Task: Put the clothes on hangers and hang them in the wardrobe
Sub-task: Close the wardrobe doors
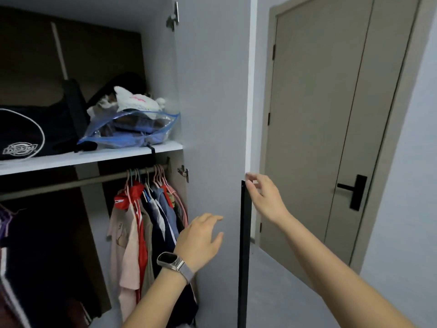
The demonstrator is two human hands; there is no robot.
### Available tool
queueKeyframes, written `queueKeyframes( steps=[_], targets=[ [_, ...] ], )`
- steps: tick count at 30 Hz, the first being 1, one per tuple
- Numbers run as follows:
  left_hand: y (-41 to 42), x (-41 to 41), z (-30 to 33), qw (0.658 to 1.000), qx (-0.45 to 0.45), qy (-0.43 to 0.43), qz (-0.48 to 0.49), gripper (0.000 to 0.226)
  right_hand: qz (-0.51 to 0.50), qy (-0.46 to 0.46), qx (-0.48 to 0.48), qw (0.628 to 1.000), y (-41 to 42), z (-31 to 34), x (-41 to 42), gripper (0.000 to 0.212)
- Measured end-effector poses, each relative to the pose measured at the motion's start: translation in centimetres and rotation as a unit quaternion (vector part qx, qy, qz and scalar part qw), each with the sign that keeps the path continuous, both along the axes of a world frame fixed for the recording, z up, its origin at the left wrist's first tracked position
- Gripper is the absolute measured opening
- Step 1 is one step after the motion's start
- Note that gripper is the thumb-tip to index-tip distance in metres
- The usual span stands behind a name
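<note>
The wardrobe stands open, its grey door (212,114) swung out toward me. A rail (71,183) under the shelf carries several garments on pink and blue hangers (151,181), among them a red-and-white jacket (132,200), a pale pink shirt (125,245) and dark blue clothes (165,221). My left hand (201,237), with a watch on the wrist, hovers with relaxed fingers in front of the door's inner face. My right hand (262,197) is at the top of the black strip handle (244,245) on the door's edge, fingers loosely curled beside it, holding nothing.
On the white shelf (94,157) lie a dark bag (28,136) and a clear zip bag of folded clothes (132,129). Purple hangers (7,218) show at the far left. A beige room door (331,138) with a black lever stands shut on the right.
</note>
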State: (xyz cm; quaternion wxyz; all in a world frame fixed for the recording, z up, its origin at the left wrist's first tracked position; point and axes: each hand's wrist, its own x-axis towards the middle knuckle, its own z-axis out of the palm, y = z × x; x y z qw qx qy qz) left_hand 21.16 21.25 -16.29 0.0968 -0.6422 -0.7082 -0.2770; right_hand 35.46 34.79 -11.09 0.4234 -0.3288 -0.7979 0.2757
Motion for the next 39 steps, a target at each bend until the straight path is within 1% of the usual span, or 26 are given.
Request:
queueKeyframes(
  steps=[1, 3, 5, 6, 7, 8, 9, 10, 14, 20, 25, 28, 30, 35, 39],
  targets=[
    [-0.4, 0.0, 0.6, 1.000, 0.005, 0.005, 0.007, 0.040, 0.003, -0.013, 0.005, 1.000, 0.2, 0.4, -0.3, 0.026],
    [-1.3, -0.4, 1.4, 1.000, 0.012, 0.012, 0.021, 0.040, -0.016, 0.012, 0.026, 0.999, 0.5, 0.7, -1.0, 0.024],
    [-2.6, -1.2, 1.9, 0.999, 0.010, 0.018, 0.038, 0.041, -0.066, 0.042, 0.046, 0.996, 1.0, 1.4, -1.3, 0.033],
    [-3.3, -1.6, 2.1, 0.999, 0.007, 0.021, 0.049, 0.041, -0.071, 0.029, 0.031, 0.997, 1.3, 1.7, -1.4, 0.029],
    [-4.1, -2.1, 2.4, 0.998, 0.004, 0.024, 0.063, 0.042, -0.054, 0.002, 0.003, 0.999, 1.7, 1.9, -1.5, 0.017],
    [-4.9, -2.5, 2.7, 0.997, 0.002, 0.027, 0.077, 0.042, -0.036, -0.042, -0.025, 0.998, 1.7, 2.0, -1.6, 0.018],
    [-5.6, -2.9, 3.0, 0.996, 0.000, 0.031, 0.088, 0.042, -0.031, -0.066, -0.036, 0.997, 1.9, 1.8, -1.8, 0.024],
    [-6.1, -3.4, 3.3, 0.995, -0.001, 0.035, 0.096, 0.042, -0.037, -0.073, -0.041, 0.996, 1.9, 1.6, -2.0, 0.024],
    [-7.3, -4.9, 3.8, 0.992, -0.021, 0.037, 0.119, 0.041, -0.045, -0.048, -0.023, 0.998, 0.4, 0.8, -2.8, 0.018],
    [-8.4, -7.2, 3.0, 0.992, -0.027, 0.015, 0.119, 0.041, -0.010, -0.010, 0.006, 1.000, -3.9, -0.3, -6.1, 0.009],
    [-9.6, -9.7, 2.9, 0.992, -0.012, -0.023, 0.121, 0.040, 0.036, -0.030, 0.009, 0.999, -7.2, -0.8, -10.6, 0.012],
    [-11.0, -11.7, 2.2, 0.992, -0.005, -0.028, 0.126, 0.039, 0.052, -0.027, 0.018, 0.998, -8.9, -0.7, -13.9, 0.015],
    [-12.6, -13.6, 1.5, 0.991, -0.018, -0.022, 0.135, 0.038, 0.060, -0.020, 0.024, 0.998, -10.0, -0.6, -16.2, 0.018],
    [-17.3, -19.4, 1.1, 0.976, -0.037, -0.035, 0.212, 0.039, 0.103, -0.053, 0.012, 0.993, -11.7, 0.1, -22.9, 0.015],
    [-19.0, -23.5, 1.3, 0.964, -0.042, -0.040, 0.261, 0.040, 0.129, -0.072, 0.015, 0.989, -12.7, 0.7, -28.9, 0.013]
  ],
)
